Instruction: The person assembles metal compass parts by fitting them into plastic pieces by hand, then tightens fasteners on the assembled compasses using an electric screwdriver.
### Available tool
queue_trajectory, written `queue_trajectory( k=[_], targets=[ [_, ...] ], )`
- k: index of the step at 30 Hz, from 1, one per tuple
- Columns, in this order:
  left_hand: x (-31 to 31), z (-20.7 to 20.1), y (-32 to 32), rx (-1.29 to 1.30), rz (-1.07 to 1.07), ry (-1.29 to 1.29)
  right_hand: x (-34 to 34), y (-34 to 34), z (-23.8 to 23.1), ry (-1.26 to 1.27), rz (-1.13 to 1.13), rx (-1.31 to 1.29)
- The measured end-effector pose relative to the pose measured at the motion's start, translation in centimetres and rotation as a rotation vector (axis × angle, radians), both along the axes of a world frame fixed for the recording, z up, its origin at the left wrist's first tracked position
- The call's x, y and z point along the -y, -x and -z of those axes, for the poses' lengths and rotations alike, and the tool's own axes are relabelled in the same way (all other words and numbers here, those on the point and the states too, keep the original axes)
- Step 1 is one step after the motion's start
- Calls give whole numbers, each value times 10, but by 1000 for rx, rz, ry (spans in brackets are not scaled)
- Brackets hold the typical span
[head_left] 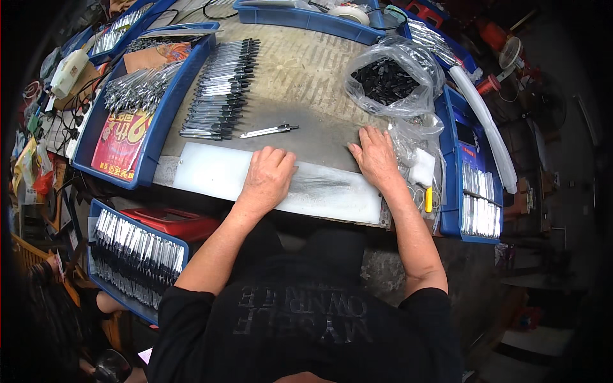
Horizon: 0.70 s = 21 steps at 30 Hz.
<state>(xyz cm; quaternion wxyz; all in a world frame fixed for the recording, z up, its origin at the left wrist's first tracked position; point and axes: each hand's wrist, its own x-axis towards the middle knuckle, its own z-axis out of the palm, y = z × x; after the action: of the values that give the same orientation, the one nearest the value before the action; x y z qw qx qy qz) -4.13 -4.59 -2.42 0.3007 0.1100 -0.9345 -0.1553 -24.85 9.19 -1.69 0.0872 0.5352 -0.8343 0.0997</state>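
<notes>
My left hand (pixel 268 175) rests palm down, fingers loosely curled, on a white board (pixel 211 173) at the table's front edge. My right hand (pixel 375 155) lies flat with fingers spread at the board's right end, beside a crumpled clear bag (pixel 408 137). Neither hand holds anything. A single silver tool with a black tip (pixel 268 131) lies just beyond my left hand. Behind it, a long row of the same black-and-silver tools (pixel 223 89) is stacked on the worn table.
A clear bag of small black parts (pixel 386 82) sits at the back right. Blue trays of silver parts stand at the left (pixel 137 96), lower left (pixel 134 255) and right (pixel 479 204). A white tube (pixel 485 121) runs along the right side. A yellow-handled knife (pixel 428 199) lies near the right tray.
</notes>
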Motion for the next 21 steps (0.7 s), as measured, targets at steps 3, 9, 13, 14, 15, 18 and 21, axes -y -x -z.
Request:
queue_trajectory(
  k=[3,9,13,14,15,18,21],
  targets=[
    [0,1,0,-4,1,1,0,0,0,6,-4,0],
    [0,1,0,-30,-6,33,0,0,-1,23,-4,21],
    [-1,0,0,-33,-9,30,-1,1,3,58,2,5],
    [-1,0,1,-29,-8,25,-2,1,2,57,3,5],
    [-1,0,1,-24,-9,20,-2,1,1,71,-5,8],
    [0,0,1,-38,-7,22,-3,1,-1,66,-13,26],
    [0,0,1,-43,-3,21,-2,-1,-6,24,-29,32]
  ],
)
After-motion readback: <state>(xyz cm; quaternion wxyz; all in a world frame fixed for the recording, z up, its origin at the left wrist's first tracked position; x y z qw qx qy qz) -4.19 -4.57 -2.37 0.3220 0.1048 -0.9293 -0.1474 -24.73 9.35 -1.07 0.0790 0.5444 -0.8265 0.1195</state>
